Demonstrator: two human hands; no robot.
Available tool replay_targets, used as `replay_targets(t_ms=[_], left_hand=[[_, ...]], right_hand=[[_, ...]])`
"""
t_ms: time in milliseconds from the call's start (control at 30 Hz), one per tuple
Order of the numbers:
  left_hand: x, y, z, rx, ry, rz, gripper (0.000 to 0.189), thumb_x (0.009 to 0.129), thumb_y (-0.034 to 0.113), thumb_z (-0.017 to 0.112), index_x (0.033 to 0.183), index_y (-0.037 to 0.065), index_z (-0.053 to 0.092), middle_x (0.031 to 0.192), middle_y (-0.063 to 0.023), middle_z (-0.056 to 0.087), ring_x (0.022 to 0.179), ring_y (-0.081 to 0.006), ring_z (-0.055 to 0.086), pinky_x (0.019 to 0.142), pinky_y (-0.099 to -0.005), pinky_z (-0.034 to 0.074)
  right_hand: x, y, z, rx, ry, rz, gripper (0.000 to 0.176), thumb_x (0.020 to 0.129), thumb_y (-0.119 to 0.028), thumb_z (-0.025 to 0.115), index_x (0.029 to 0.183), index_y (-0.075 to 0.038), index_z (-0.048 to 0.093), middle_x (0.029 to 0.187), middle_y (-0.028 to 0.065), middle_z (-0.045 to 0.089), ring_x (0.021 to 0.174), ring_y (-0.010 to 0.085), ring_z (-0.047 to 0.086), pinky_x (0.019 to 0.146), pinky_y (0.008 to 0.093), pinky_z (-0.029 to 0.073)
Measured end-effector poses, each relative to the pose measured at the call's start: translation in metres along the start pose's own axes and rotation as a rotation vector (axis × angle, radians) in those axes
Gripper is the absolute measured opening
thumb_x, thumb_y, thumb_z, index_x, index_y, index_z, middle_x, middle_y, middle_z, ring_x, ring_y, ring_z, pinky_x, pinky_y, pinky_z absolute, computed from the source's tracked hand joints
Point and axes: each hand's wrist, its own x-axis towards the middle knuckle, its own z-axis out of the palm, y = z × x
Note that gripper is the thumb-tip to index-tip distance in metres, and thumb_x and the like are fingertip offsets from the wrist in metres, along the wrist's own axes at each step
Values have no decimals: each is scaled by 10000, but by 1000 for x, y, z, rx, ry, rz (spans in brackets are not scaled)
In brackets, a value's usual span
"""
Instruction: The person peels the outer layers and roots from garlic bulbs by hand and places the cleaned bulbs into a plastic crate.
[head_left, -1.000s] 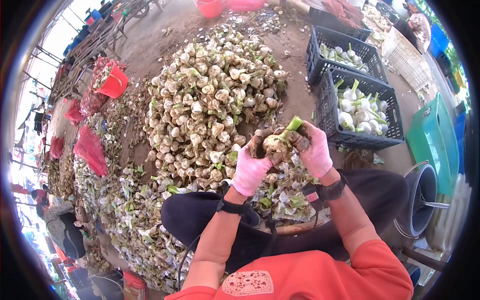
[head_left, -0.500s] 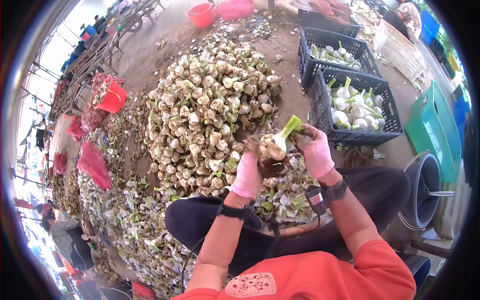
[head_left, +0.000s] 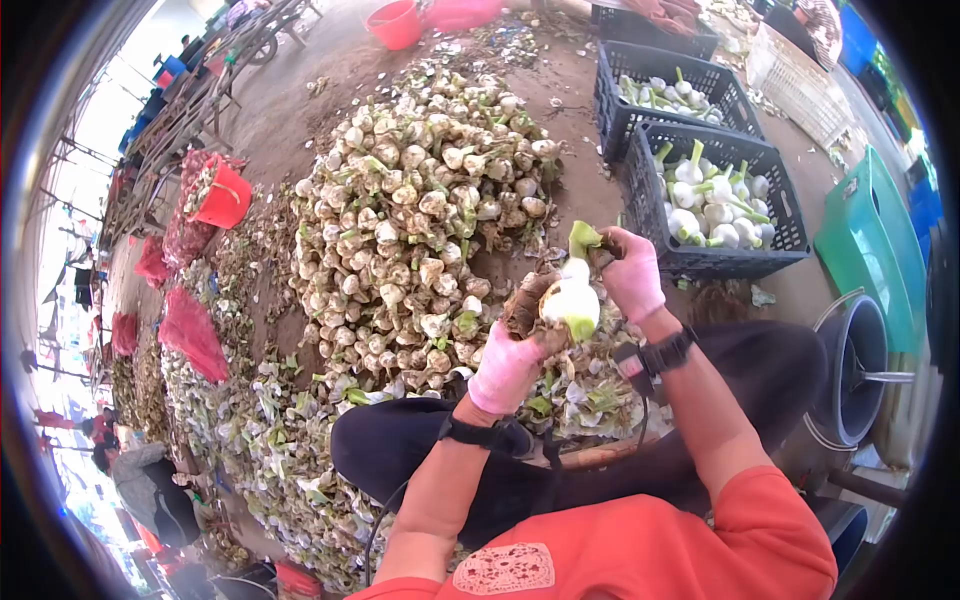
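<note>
A garlic bulb (head_left: 573,297), white and partly peeled, is held in front of me with its green stem pointing up. My left hand (head_left: 513,352), in a pinkish glove with dirty fingertips, is closed around the bulb's lower left side. Loose brown skin shows beside those fingers. At the stem top, my right hand (head_left: 633,274), gloved alike, pinches the green end, where a strip of leaf or skin seems to hang toward it. Beneath both hands lie discarded garlic skins (head_left: 585,392). A large heap of unpeeled garlic (head_left: 400,240) rises just beyond my left hand.
To the right stands a black crate (head_left: 735,264) of white bulbs, with another black crate (head_left: 610,130) behind it. A green tub (head_left: 875,240) and a grey bucket (head_left: 858,370) are at far right. A red bucket (head_left: 222,196) and a person (head_left: 150,490) are at left.
The bulb has been turned upright, and its white surface now shows more. My left hand has shifted slightly lower; my right hand has moved to the top of the stem.
</note>
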Motion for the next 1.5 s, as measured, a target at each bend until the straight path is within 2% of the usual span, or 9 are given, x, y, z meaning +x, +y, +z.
replay_targets(t_ms=[67, 167, 233, 300, 433, 967, 1200, 1400, 1500], left_hand=[[-1, 1, 1, -37, -47, 19, 609, 741, 32, 644, 1311, 26, 426, 1236, -80, 531, 1151, -192, 509, 986, -349, 418], [-1, 9, 4, -77, -55, -1, 633, 730, 25, 633, 1324, 35, 414, 1249, -83, 521, 1147, -206, 512, 978, -348, 424], [5, 5, 0, 3, -18, -2, 624, 733, 18, 629, 1322, 35, 424, 1244, -77, 526, 1146, -195, 509, 974, -343, 425], [9, 6, 1, 84, -38, 18, 611, 742, 23, 637, 1317, 33, 432, 1236, -73, 532, 1136, -186, 513, 971, -338, 425], [10, 6, 6, 160, -10, 27, 571, 770, 50, 669, 1299, 28, 455, 1213, -64, 548, 1109, -162, 523, 964, -320, 426], [4, 2, -8, -119, 37, -130, 481, 873, 130, 583, 1312, 27, 418, 1183, -88, 566, 1052, -193, 578, 919, -325, 466], [5, -8, -24, -241, -135, -336, 500, 882, 298, 554, 1297, 40, 451, 1147, -98, 593, 1018, -225, 604, 861, -379, 508], [4, 3, -6, -125, -160, -55, 566, 780, 250, 734, 1229, 56, 451, 1126, -52, 566, 1024, -163, 575, 886, -306, 480], [5, 10, -1, 48, -1, -101, 560, 736, 98, 768, 1200, 48, 459, 1122, -52, 566, 1028, -162, 572, 891, -309, 481]], right_hand=[[8, 31, -8, -357, -2, -23, 319, 705, 65, 573, 985, -55, 669, 917, 137, 675, 812, 340, 647, 740, 343, 507], [-8, 30, -22, -473, -77, -398, 350, 706, 76, 556, 1008, -60, 669, 1063, 134, 645, 902, 348, 629, 790, 358, 501], [-15, -12, -35, -344, -150, -324, 346, 729, 77, 552, 1032, -49, 664, 1133, 143, 605, 942, 303, 625, 808, 326, 496], [-22, -58, -47, 196, -401, 83, 326, 751, 77, 555, 1047, -24, 651, 1060, 131, 620, 912, 256, 634, 796, 306, 498], [-24, -77, -43, -15, -430, -277, 281, 770, -2, 648, 1051, -2, 637, 973, 129, 632, 867, 225, 640, 746, 307, 499], [-33, -74, -24, -547, -341, -330, 240, 631, -72, 658, 860, -18, 610, 792, 182, 631, 813, 358, 620, 714, 410, 496], [-14, -29, -19, -635, -358, -160, 172, 727, -128, 645, 857, -19, 612, 744, 176, 630, 710, 317, 639, 648, 372, 504], [-36, 31, -18, -1040, -849, 327, 316, 737, -124, 544, 1026, -104, 671, 1044, 157, 635, 1003, 330, 599, 861, 413, 480], [-33, 24, -26, -926, -549, -32, 295, 752, -71, 537, 1015, -98, 669, 1134, 153, 594, 1036, 341, 578, 887, 404, 468]])
